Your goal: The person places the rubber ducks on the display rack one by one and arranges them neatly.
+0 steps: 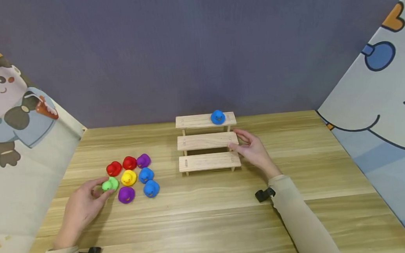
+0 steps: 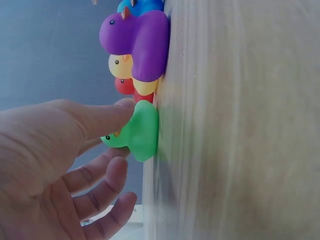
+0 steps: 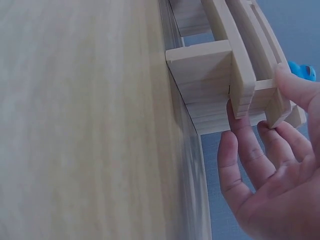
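While pinched, green rubber duck (image 1: 110, 184): at the left edge of the duck cluster, with base seemingly touching the tabletop (image 1: 209, 220).
Left hand (image 1: 82, 203): gripping the green rubber duck between thumb and forefinger, with remaining fingers loosely bent and clear of it.
Step in hand: securing the pinch, by the look of it, with no lift apparent.
Next move: probably calling for a steady squeeze and a straight raise, without nudging the ducks alongside.
Duck heading: head at the near-left end, tail toward the far right; beak seemingly toward the near side, though partly masked by fingers.
Duck long axis: slanting across the tabletop, seemingly level.
Neighbours: yellow rubber duck (image 1: 129, 178) just to the right, two red rubber ducks (image 1: 113, 168) beyond, purple rubber duck (image 1: 126, 195) nearer the front; second purple duck (image 1: 143, 161) and two blue rubber ducks (image 1: 146, 175) farther right.
Tiered wooden stand (image 1: 205, 141): well apart, right of the cluster.
Right hand (image 1: 255, 150): holding the stand's right end at the middle board.
Lone blue rubber duck (image 1: 218, 117): on the top board, toward its right end.
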Available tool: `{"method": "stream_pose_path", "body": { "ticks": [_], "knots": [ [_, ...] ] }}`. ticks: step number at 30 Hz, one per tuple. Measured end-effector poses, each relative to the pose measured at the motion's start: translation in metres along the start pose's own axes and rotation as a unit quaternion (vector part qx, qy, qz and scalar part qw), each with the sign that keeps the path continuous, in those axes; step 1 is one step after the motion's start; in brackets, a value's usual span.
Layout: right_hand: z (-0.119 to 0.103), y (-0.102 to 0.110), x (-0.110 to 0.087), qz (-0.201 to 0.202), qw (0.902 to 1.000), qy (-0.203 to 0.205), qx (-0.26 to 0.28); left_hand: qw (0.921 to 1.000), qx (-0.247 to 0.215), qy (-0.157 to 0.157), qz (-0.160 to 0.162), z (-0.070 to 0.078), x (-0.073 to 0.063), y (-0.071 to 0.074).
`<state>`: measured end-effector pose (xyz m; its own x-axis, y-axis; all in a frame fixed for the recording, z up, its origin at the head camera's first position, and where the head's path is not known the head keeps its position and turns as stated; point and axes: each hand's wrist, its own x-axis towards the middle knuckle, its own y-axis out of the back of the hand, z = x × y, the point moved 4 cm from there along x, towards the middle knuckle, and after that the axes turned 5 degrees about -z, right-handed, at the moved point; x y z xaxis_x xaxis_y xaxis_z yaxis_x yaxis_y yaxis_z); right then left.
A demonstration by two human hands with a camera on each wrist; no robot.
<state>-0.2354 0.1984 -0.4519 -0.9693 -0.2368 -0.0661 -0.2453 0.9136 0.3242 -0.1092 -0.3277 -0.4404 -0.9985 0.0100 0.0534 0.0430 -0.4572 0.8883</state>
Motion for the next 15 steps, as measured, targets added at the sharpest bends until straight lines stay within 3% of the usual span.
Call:
{"method": "stream_pose_path", "body": {
  "ticks": [15],
  "knots": [
    [0.0,0.0003,-0.0002,-0.001,0.9999,-0.006,-0.011,0.9995,0.01,0.027,0.012,0.0019,-0.0066,0.0057]
  ]
}}
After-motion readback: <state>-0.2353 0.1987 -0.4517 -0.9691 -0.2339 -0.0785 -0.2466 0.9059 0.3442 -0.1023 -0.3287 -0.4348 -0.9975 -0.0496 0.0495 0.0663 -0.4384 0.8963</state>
